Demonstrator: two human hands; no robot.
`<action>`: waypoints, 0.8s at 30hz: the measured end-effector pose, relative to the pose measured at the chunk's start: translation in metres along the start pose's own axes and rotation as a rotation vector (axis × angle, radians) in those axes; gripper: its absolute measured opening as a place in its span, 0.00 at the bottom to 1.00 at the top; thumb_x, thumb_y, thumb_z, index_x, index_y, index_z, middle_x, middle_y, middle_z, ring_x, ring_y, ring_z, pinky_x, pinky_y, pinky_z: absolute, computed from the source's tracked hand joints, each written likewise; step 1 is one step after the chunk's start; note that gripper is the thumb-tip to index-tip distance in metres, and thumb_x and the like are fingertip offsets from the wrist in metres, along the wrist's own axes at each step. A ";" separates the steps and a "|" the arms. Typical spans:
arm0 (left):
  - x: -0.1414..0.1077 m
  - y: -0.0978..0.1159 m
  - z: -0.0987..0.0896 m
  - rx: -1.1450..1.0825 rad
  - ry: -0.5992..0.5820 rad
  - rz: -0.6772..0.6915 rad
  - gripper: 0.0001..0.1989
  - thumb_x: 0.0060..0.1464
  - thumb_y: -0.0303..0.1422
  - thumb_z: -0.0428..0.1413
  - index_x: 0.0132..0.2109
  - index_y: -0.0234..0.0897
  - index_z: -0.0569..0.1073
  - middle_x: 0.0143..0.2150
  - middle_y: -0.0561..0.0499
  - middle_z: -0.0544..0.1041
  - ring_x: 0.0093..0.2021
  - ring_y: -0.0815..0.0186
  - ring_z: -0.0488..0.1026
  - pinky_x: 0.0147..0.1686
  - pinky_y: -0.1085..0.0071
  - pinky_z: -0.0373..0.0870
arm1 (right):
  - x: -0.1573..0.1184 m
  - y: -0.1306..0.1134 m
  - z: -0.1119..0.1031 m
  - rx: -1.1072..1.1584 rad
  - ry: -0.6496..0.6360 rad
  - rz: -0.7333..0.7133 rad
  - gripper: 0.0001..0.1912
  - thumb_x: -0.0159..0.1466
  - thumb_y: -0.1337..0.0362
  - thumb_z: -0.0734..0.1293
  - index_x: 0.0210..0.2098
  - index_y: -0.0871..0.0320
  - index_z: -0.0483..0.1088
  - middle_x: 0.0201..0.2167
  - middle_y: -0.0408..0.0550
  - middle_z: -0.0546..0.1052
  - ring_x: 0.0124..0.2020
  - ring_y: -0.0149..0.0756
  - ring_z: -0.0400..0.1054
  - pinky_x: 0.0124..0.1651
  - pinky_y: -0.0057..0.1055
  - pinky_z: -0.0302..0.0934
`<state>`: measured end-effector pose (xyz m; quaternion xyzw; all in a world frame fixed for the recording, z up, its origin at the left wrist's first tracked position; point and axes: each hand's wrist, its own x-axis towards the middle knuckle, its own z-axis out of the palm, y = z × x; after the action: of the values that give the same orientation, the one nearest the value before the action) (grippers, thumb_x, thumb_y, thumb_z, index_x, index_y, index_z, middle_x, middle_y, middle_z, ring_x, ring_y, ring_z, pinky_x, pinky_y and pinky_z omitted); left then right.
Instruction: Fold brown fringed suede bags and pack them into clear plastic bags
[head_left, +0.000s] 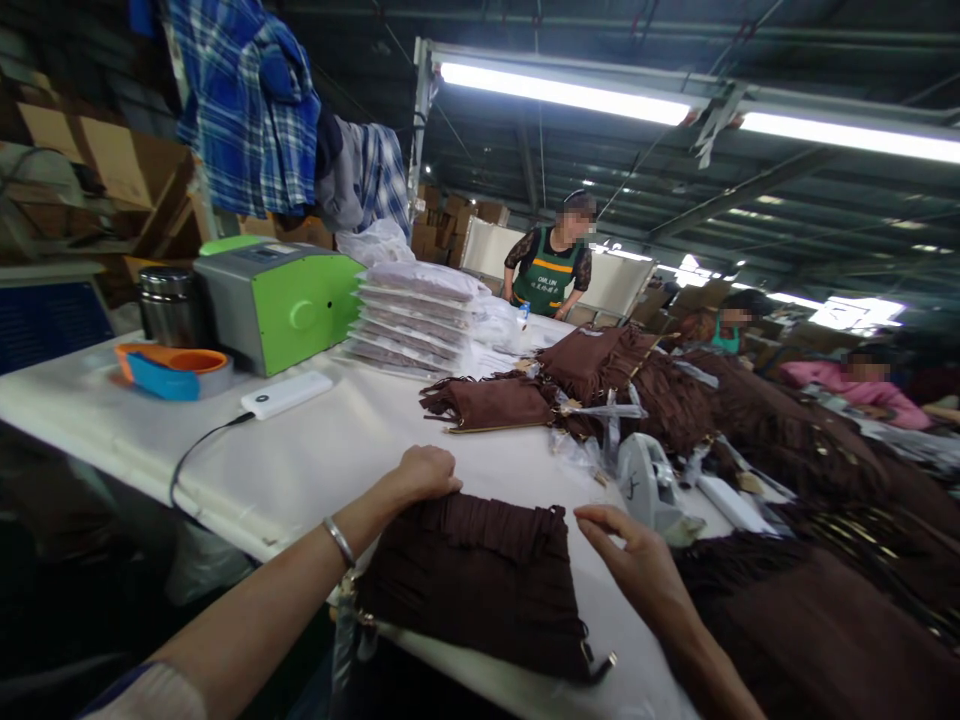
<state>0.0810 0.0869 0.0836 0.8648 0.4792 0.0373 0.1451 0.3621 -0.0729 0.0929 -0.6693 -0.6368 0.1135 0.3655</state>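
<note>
A dark brown fringed bag (pixel 480 580) lies flat at the table's near edge, its zipper pull hanging at the lower right corner. My left hand (pixel 429 472), below a silver bangle, is closed at the bag's top left edge, its fingertips pinching the fringe there. Just off the bag's top right corner is my right hand (pixel 622 540), with thumb and fingers slightly apart and nothing visible between them. Another brown bag (pixel 499 402) rests farther back on the white table (pixel 360 450).
A tape dispenser (pixel 649 485) stands right of centre beside piled brown bags (pixel 825 620). At the left are a green machine (pixel 300 300), a steel flask (pixel 172 308), orange and blue tape rings (pixel 172 370) and a white power bank (pixel 287 395). Wrapped packs (pixel 412 320) are stacked behind. Several people work beyond.
</note>
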 end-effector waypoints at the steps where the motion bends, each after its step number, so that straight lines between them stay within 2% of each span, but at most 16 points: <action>1: 0.002 -0.001 0.000 -0.016 -0.023 -0.003 0.09 0.48 0.38 0.57 0.32 0.38 0.78 0.37 0.43 0.80 0.41 0.52 0.76 0.39 0.61 0.69 | 0.000 0.008 -0.003 0.001 0.012 0.028 0.14 0.60 0.52 0.65 0.36 0.53 0.78 0.38 0.48 0.81 0.41 0.43 0.75 0.45 0.36 0.68; 6: 0.004 -0.011 0.002 -0.155 -0.029 0.010 0.10 0.50 0.36 0.52 0.33 0.38 0.76 0.34 0.48 0.79 0.35 0.59 0.74 0.32 0.69 0.66 | 0.000 0.032 -0.008 0.026 0.018 0.085 0.16 0.59 0.51 0.65 0.37 0.54 0.78 0.39 0.49 0.81 0.42 0.46 0.75 0.48 0.39 0.68; 11: -0.014 -0.020 0.005 -0.326 0.016 0.098 0.13 0.53 0.38 0.48 0.32 0.36 0.73 0.31 0.52 0.75 0.33 0.64 0.70 0.31 0.72 0.63 | 0.003 0.036 -0.004 0.067 -0.024 0.097 0.17 0.58 0.50 0.65 0.36 0.54 0.78 0.38 0.50 0.81 0.40 0.45 0.74 0.46 0.38 0.67; 16: -0.032 -0.028 -0.003 -0.456 0.041 0.164 0.15 0.58 0.41 0.45 0.34 0.36 0.72 0.32 0.53 0.76 0.34 0.65 0.71 0.34 0.72 0.65 | 0.008 0.039 0.004 0.113 -0.082 0.095 0.17 0.59 0.49 0.64 0.36 0.54 0.78 0.37 0.49 0.81 0.40 0.44 0.74 0.45 0.37 0.67; 19: -0.032 -0.029 -0.010 -0.419 0.094 0.139 0.18 0.60 0.42 0.43 0.38 0.36 0.72 0.33 0.51 0.77 0.35 0.64 0.72 0.36 0.72 0.67 | 0.010 0.038 0.008 0.116 -0.099 0.084 0.17 0.60 0.50 0.64 0.37 0.54 0.78 0.37 0.49 0.81 0.40 0.43 0.74 0.46 0.36 0.66; 21: -0.026 -0.029 -0.012 -0.338 0.129 0.103 0.17 0.59 0.42 0.44 0.41 0.36 0.73 0.38 0.49 0.78 0.39 0.63 0.73 0.39 0.71 0.67 | 0.012 0.036 0.010 0.107 -0.110 0.078 0.17 0.61 0.51 0.63 0.36 0.53 0.78 0.37 0.49 0.81 0.40 0.43 0.74 0.45 0.36 0.67; 24: -0.014 -0.026 -0.010 -0.238 0.070 0.065 0.15 0.53 0.43 0.53 0.37 0.38 0.76 0.38 0.48 0.79 0.39 0.59 0.74 0.39 0.68 0.66 | 0.018 0.036 0.012 0.079 -0.085 0.087 0.16 0.59 0.51 0.63 0.36 0.53 0.78 0.37 0.49 0.81 0.40 0.44 0.74 0.45 0.37 0.67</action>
<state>0.0503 0.0903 0.0867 0.8547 0.4477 0.1291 0.2287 0.3855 -0.0491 0.0676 -0.6759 -0.6172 0.1827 0.3590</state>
